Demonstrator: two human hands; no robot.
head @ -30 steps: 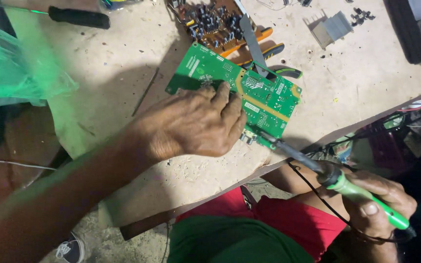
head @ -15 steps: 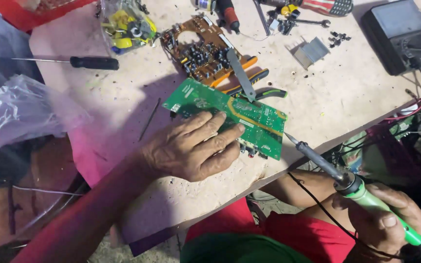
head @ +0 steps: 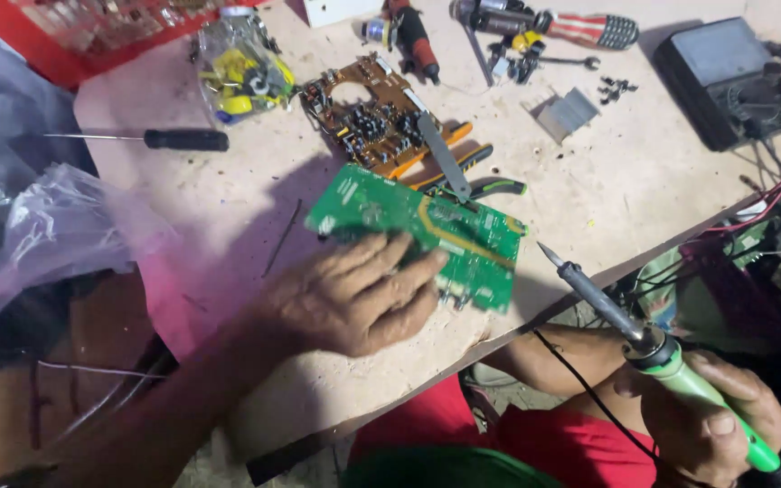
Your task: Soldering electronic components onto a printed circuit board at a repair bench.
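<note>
Pressing the green circuit board (head: 427, 237) flat on the tabletop (head: 589, 208) at centre frame with spread fingers, the left hand (head: 354, 296) could be burned if the soldering iron (head: 625, 321), clenched in the right hand (head: 711, 416) at lower right, slips.

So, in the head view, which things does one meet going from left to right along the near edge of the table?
Clear plastic bag → left hand → green circuit board → soldering iron → right hand.
</note>
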